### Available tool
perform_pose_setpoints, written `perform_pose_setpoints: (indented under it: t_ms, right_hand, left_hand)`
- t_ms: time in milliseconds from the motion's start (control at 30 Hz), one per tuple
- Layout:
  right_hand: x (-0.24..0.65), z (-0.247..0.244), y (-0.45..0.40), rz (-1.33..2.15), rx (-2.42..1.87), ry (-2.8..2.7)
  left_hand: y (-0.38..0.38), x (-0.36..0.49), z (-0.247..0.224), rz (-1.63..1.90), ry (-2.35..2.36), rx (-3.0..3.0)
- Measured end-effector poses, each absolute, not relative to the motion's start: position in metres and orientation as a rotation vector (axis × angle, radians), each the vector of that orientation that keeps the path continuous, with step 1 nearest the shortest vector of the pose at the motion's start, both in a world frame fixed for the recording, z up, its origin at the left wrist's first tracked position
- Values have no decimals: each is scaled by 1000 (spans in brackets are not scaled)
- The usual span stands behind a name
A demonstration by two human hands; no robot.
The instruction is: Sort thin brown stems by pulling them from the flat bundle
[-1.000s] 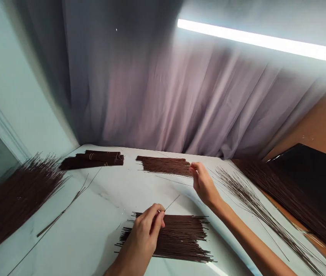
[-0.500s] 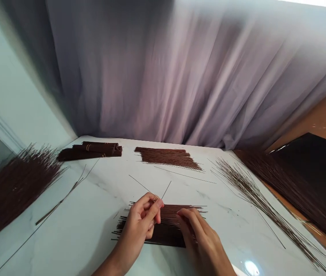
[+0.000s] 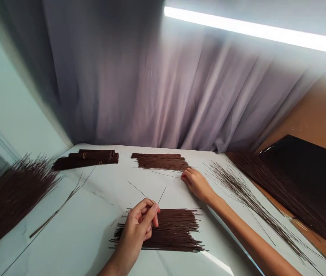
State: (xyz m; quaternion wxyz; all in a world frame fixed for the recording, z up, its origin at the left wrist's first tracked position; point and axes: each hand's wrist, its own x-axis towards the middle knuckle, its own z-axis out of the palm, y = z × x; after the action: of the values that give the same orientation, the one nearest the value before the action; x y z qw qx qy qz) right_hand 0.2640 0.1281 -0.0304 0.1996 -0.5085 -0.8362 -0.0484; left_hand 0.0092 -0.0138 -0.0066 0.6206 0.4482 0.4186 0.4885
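My left hand [image 3: 140, 226] is closed in a pinch over the near pile, with thin dark sticks [image 3: 140, 191] poking up from its fingertips in a V. Below it lies the near pile of brown sticks [image 3: 177, 230], side by side on the white table [image 3: 82, 214]. My right hand [image 3: 194, 182] reaches forward to the right end of the far brown stick pile [image 3: 160, 161]. Its fingers are pressed together by a single loose stick [image 3: 164, 174]; what they hold is too small to make out.
Tied dark bundles [image 3: 91, 158] lie at the back left. A large stick heap [image 3: 16, 195] fills the left edge, beside a few thin strands [image 3: 56, 211]. Loose sticks [image 3: 255, 203] and a dark heap [image 3: 284, 191] lie right. A curtain [image 3: 122, 88] hangs behind.
My right hand has moved forward from the near pile to the far pile, uncovering the near pile's right end. My left hand keeps its pinch. The view has tilted up, showing a light tube.
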Motion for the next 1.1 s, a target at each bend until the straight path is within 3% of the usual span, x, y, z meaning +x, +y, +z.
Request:
perform_pose_setpoints:
  t_ms: [267,400,500,567,633,1100]
  right_hand:
    - [209,-21,163,26,-1272,-2337]
    - [200,2,118,151,-1293,-2146]
    - [200,13,51,379,-1260,-2122]
    - [198,15,11,808,-1213,-2031]
    - [195,13,-16,980,-1211,-1921]
    - [196,-6,-26,714,-1165,-1867]
  left_hand:
    - [-9,11,-15,1114,969,1037]
    - [-7,8,-10,1162,992,1026]
    - [-11,5,-4,1174,1003,1026]
    - [-16,5,0,1165,1003,1023]
    - [-20,6,3,1154,1001,1012]
    - [-22,11,3,1124,1031,1045]
